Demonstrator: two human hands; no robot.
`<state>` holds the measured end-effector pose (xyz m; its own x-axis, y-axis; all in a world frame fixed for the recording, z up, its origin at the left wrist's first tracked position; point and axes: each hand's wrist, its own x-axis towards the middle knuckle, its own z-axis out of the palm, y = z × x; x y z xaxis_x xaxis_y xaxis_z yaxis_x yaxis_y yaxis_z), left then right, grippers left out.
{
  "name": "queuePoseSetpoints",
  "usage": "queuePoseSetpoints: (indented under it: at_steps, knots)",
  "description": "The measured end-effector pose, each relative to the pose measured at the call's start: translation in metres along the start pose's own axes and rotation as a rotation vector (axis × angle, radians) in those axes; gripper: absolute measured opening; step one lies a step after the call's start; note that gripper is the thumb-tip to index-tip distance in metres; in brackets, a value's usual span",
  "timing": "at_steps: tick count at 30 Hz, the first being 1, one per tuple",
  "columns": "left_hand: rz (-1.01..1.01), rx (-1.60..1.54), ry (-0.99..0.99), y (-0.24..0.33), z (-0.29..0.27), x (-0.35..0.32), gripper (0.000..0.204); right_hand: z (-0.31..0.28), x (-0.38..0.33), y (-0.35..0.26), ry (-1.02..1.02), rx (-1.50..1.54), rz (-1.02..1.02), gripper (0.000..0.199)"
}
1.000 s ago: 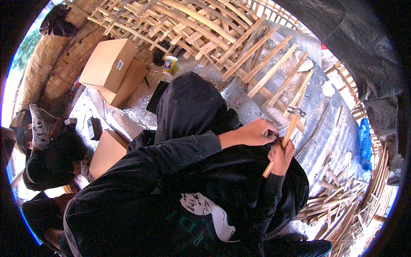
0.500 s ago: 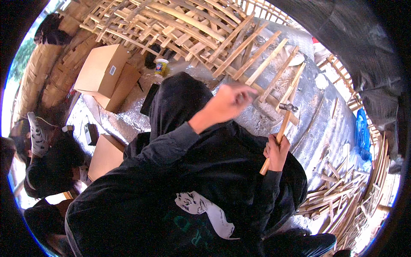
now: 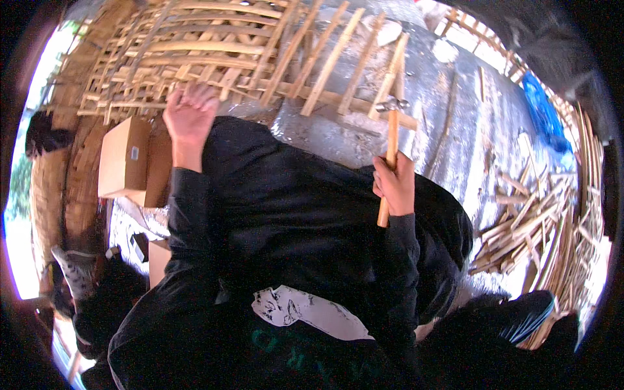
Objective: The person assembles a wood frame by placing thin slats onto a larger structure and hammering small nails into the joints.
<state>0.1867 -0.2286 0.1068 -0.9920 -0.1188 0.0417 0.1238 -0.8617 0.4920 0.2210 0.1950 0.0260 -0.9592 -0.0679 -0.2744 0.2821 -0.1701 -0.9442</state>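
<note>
My right hand [image 3: 396,185] is closed round the wooden handle of a hammer [image 3: 392,140], held above my lap on the right. Its metal head points up and away, near the end of a wooden slat frame [image 3: 335,62]. At the left, my left hand [image 3: 190,117] is raised, its fingers slightly blurred and apart, and I see nothing in them. It hovers above a cardboard box's edge, close to a stack of slatted wooden frames [image 3: 208,47]. The yellow tub is out of sight, perhaps behind this hand.
An upright cardboard box [image 3: 123,162] stands at the left, with another box [image 3: 159,260] nearer. Loose wooden sticks [image 3: 523,224] lie heaped at the right, below a blue plastic bag [image 3: 546,120]. Silvery sheeting [image 3: 465,130] covers the floor. Another person's shoe [image 3: 77,273] shows at lower left.
My left hand has swung left from beside the slat frame toward the stacked frames. My right hand keeps the hammer, now more upright. The view has shifted, and the yellow tub no longer shows.
</note>
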Motion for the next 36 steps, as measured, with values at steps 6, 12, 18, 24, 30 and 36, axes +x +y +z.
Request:
queuePoseSetpoints:
  at_steps: [6,12,18,24,30,36]
  knots:
    - [-0.035,0.292,-0.071,0.084,-0.106,0.026,0.035,-0.008,0.006,0.002,0.015,-0.024,-0.029,0.014]
    - [0.062,0.616,0.493,0.068,-0.151,0.005,0.034,-0.011,0.012,0.005,0.029,-0.050,-0.066,0.010]
    - [0.025,0.684,0.588,0.029,-0.171,-0.030,0.034,-0.019,0.008,0.001,0.038,-0.159,-0.040,0.017]
    - [0.023,0.741,0.674,0.023,-0.185,-0.077,0.036,-0.020,0.007,0.000,0.074,-0.120,-0.030,0.015]
    - [0.028,0.826,0.737,0.032,-0.184,-0.114,0.040,-0.013,0.016,0.010,0.056,-0.283,-0.113,0.017]
    - [0.015,0.885,0.758,0.026,-0.180,-0.132,0.044,-0.014,0.022,0.014,0.089,-0.313,-0.193,0.017]
